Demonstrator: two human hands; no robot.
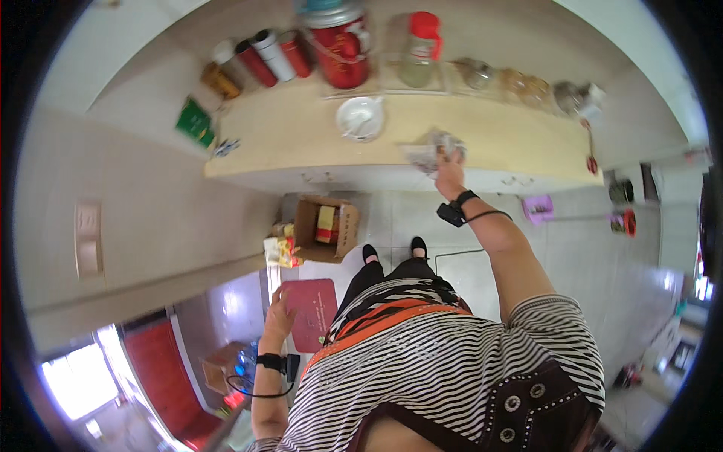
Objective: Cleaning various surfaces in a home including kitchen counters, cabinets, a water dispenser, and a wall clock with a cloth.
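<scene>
My right hand (450, 175) presses a crumpled greyish cloth (420, 155) against the front part of a pale yellow countertop (294, 139). Its fingers are closed over the cloth and partly blurred. To the left of that hand, a white bowl (360, 118) with what looks like a spoon in it sits on the counter. My left hand (279, 315) hangs low at my side, away from the counter. Its fingers are loosely apart and nothing shows in them.
Along the counter's back stand several flasks, a red bucket-like container (339, 56), a red-lidded jug (419, 56) and glass jars (523, 84). On the floor are an open cardboard box (346, 230), a red mat (312, 315) and a purple container (538, 209).
</scene>
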